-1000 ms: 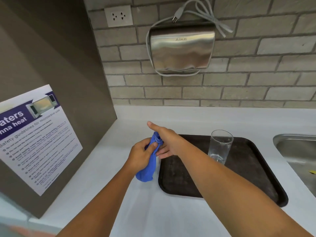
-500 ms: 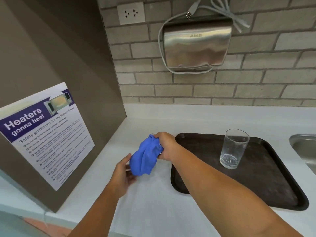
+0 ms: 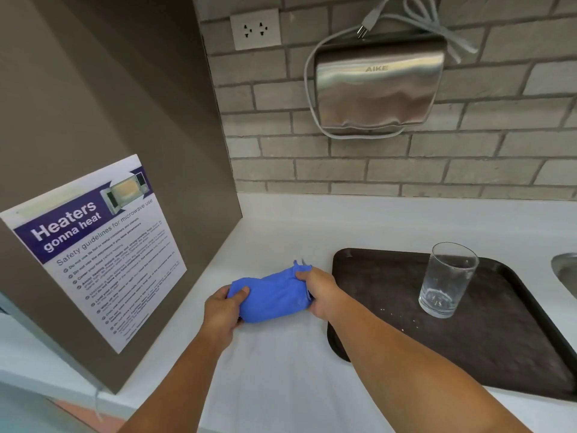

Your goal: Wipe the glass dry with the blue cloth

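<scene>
A blue cloth (image 3: 271,295) is stretched between both hands just above the white counter, left of the tray. My left hand (image 3: 223,308) pinches its left end and my right hand (image 3: 321,292) grips its right end. A clear drinking glass (image 3: 446,279) stands upright on the dark brown tray (image 3: 499,348), to the right of my right hand and apart from it. Neither hand touches the glass.
A brown cabinet side with a microwave safety poster (image 3: 93,242) walls off the left. A steel hand dryer (image 3: 376,85) with a loose cord hangs on the brick wall, beside an outlet (image 3: 255,29). A sink edge (image 3: 565,270) shows at far right.
The cloth went from bunched and hanging under my right hand to spread sideways between both hands. My left hand took hold of its left end again. The view shifted left.
</scene>
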Demonstrator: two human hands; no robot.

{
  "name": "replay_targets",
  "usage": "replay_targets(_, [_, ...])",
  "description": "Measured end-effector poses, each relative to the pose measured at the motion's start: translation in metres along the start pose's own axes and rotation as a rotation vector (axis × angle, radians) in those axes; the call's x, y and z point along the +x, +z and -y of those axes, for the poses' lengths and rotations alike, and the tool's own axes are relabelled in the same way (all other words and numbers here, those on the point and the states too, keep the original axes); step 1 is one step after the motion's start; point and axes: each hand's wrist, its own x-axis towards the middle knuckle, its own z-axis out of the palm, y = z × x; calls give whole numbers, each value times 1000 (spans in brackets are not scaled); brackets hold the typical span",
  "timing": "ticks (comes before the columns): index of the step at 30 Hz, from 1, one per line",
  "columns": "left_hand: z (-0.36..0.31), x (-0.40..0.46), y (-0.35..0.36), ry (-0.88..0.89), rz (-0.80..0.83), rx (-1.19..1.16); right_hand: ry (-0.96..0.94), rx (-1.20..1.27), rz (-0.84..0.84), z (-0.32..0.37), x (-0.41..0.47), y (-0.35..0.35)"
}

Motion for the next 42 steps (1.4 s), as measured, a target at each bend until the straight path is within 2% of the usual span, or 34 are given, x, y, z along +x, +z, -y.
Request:
replay_targets(4, [9, 4, -4, 56, -43, 324, -2, -268, -26, -16, 7, -9])
replay_targets(10, [13, -3, -6, 108, -97, 921, -96, -877, -3, -22, -9, -15])
replay_targets(13, [4, -10, 0, 8, -40, 1136, -200, -1081, -21, -18, -11, -20])
replay_targets(16, [-5, -11, 3, -115, 29, 1232, -207, -1169, 1, -12, -12, -26])
replay_targets(18, [-14, -8, 5, -104, 69, 1284, -242, -1223, 24, -3, -16, -29])
replay_targets(20, [-24, -5, 9, -10, 81, 1316, -308, -1303, 42, 7, -22, -32])
replay_targets(25, [-44, -1, 26, 350, 90, 1343, -456, -1553, 68, 25, -34, -36])
replay_targets(28, [-37, -3, 32, 441, 183, 1366, -508, -1633, 133, 19, -39, -34])
replay_targets(33, [8, -2, 30, 313, 320, 1502, -452, -1842, 225, -16, -33, -27])
replay_targets(36, [25, -1, 27, 258, 332, 1556, -417, -1864, 216, -27, -29, -28])
replay_targets(42, [21, -5, 28, 270, 317, 1522, -429, -1827, 175, -19, -33, -32])
